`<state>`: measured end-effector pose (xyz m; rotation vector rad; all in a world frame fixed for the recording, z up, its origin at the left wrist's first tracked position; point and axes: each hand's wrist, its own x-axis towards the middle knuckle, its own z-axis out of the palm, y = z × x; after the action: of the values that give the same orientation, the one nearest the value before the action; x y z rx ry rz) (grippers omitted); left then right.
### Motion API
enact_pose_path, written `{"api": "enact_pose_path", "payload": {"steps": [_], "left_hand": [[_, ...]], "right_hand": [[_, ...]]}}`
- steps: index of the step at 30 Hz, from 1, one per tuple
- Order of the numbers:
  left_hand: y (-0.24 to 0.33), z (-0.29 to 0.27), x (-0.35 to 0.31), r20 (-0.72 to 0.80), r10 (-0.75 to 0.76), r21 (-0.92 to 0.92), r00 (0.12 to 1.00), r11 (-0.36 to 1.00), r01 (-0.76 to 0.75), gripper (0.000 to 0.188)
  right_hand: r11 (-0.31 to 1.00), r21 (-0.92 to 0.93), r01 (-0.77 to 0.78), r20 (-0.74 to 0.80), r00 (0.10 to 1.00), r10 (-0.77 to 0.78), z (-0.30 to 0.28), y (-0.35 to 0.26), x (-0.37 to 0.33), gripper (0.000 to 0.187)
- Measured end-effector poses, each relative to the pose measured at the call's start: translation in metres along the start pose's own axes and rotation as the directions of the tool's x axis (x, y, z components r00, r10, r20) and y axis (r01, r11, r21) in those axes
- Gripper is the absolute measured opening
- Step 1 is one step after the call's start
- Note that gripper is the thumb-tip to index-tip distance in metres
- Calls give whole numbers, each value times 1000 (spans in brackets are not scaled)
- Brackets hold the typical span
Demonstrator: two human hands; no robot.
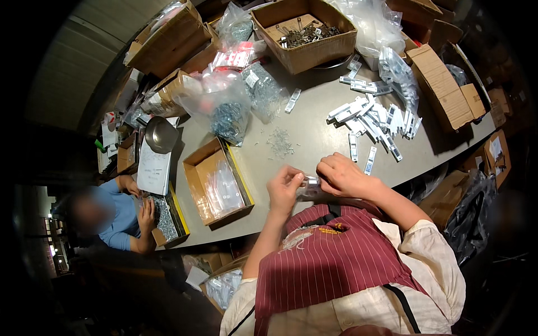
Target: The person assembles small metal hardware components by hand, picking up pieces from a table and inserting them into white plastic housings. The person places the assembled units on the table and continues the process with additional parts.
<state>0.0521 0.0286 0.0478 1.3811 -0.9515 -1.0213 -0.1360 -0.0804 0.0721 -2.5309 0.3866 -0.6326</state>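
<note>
Close to the table's front edge, my left hand [284, 187] pinches one side of a small clear plastic bag [309, 190]. My right hand [343, 175] is closed at the bag's other side, its fingertips bent down and partly hidden. A silvery piece shows at the bag's mouth between the hands; its exact shape is too small to tell. Beyond my right hand lies a loose heap of flat silver metal latch-like plates [367, 120], with a single plate [370, 160] nearest the hand. Ahead of my left hand, small screws [279, 143] are scattered on the grey table [314, 129].
At my left stands an open cardboard box [193, 193] of clear packets. Bags of hardware [230, 120] lie behind it. A carton of metal parts [300, 56] stands at the back, another carton [443, 84] at right. A co-worker in blue [120, 215] handles a parts box [166, 221].
</note>
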Motion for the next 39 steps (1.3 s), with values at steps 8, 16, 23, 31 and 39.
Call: {"api": "enact_pose_path", "payload": {"steps": [8, 16, 23, 31, 39], "left_hand": [[-14, 5, -5, -6, -142, 122, 990, 982, 142, 12], [-10, 7, -3, 2, 156, 521, 988, 843, -134, 12], [-23, -5, 3, -69, 48, 539, 996, 843, -3, 12], [-9, -35, 11, -246, 60, 573, 967, 814, 95, 16], [-74, -217, 48, -315, 518, 938, 795, 44, 343, 26]], "right_hand": [[1000, -2, 18, -95, 995, -18, 29, 13, -1, 15], [997, -5, 72, -66, 995, -72, 41, 17, 4, 19], [999, 35, 31, 55, 998, -33, 46, 33, -16, 22], [946, 135, -296, 293, 924, 247, 64, 42, -33, 29], [884, 215, -415, 53, 909, 414, 44, 51, -27, 34]]}}
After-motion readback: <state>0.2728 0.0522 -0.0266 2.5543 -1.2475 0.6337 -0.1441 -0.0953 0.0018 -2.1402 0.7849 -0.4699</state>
